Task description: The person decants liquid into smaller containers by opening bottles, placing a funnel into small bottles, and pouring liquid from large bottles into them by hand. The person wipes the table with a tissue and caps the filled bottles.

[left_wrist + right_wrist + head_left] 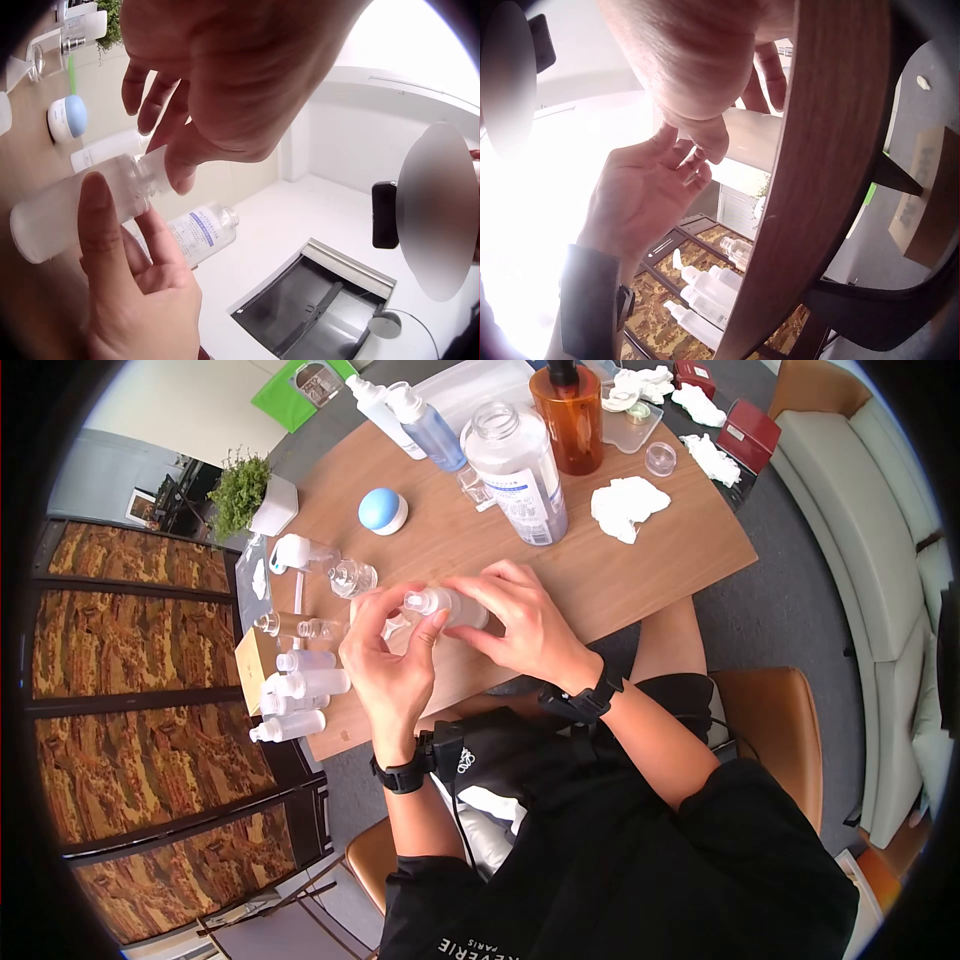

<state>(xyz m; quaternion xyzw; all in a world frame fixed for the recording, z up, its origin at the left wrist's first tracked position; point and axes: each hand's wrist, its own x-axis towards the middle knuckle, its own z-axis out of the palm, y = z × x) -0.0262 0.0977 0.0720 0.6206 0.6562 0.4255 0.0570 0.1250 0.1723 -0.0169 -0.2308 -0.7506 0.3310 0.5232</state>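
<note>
A small frosted bottle (468, 610) is held over the near part of the table, between both hands. My right hand (530, 622) grips its body with thumb and fingers. At the neck end my left hand (383, 655) pinches the whitish translucent cap (155, 168) between thumb and fingers. The bottle lies tilted in the left wrist view, and its narrow neck shows between body and cap. In the right wrist view, the bottle is hidden behind the hands. Just beyond the hands stands a large clear bottle (510, 470) with a printed label and an uncapped mouth.
Several frosted bottles (312, 683) cluster at the left table edge, near clear bottles (352, 578). Farther back are a blue-lidded jar (381, 510), an amber pump bottle (577, 425) and a blue bottle (432, 435). Crumpled tissue (628, 507) lies on the right of the wooden table (680, 550).
</note>
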